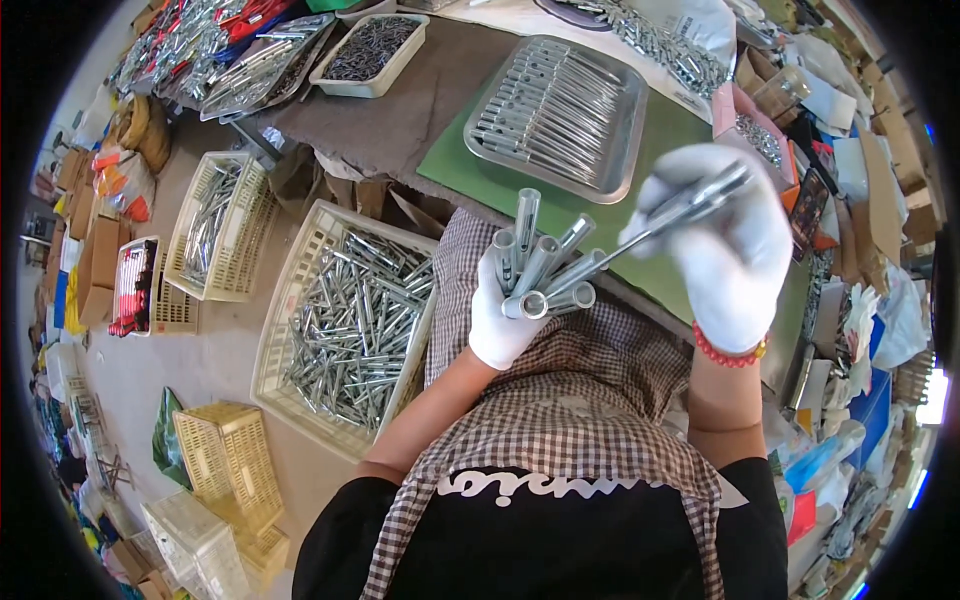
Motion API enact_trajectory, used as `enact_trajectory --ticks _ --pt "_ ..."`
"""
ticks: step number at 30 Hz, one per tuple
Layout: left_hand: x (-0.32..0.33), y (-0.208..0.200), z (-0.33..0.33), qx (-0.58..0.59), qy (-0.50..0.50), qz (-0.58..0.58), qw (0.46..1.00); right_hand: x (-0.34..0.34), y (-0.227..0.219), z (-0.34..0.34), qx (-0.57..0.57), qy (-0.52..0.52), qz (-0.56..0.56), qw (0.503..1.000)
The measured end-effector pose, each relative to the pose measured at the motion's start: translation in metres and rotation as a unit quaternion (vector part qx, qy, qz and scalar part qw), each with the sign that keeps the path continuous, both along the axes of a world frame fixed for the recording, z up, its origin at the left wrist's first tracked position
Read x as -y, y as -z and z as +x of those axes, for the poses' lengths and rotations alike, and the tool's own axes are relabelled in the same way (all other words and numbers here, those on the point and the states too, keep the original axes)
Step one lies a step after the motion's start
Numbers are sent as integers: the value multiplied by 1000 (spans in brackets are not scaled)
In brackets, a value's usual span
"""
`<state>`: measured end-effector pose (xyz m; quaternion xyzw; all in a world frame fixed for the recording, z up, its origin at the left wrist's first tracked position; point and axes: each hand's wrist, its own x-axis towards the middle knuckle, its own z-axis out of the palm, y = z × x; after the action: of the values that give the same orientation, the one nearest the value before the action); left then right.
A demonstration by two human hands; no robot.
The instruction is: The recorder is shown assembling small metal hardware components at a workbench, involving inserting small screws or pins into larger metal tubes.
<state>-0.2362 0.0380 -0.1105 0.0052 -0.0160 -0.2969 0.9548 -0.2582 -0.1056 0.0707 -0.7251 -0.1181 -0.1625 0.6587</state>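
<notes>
My left hand [495, 325], in a white glove, is wrapped round a bunch of several shiny, clear-looking tubes [540, 262] with their round ends pointing up and outward. To its right, my white-gloved right hand [735, 260] grips a slim metal tool [690, 205] with a thick, shiny handle and a thin shaft. The shaft slants down to the left, and its tip is at the mouth of one tube; whether it is inside, I cannot tell. Motion blurs the right hand's fingers. Beyond both hands, a metal tray [634, 150] bears rows of similar metal tools [560, 110].
The tray lies on a green mat [455, 150] on the bench. A large cream basket [268, 345] full of metal pieces stands left of my lap, with a smaller basket [185, 265] beyond. A box of dark small parts [370, 50] and a pink box [725, 110] sit on the bench.
</notes>
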Motion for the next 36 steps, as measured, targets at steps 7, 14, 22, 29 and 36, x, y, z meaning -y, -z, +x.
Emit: enact_trajectory --ticks 7,14,22,29,36 --pt "2 21 0 104 -42 272 956 -12 19 9 169 -29 -301 938" --pt "6 17 5 33 20 -51 998 -14 23 15 157 -66 -360 917" --pt "2 27 3 233 -95 361 898 -19 28 15 197 -38 -391 898" --pt "-3 42 7 254 -167 522 797 -23 29 22 172 -53 -387 904" --pt "-2 44 8 231 -168 485 827 -20 32 34 131 -103 -374 912"
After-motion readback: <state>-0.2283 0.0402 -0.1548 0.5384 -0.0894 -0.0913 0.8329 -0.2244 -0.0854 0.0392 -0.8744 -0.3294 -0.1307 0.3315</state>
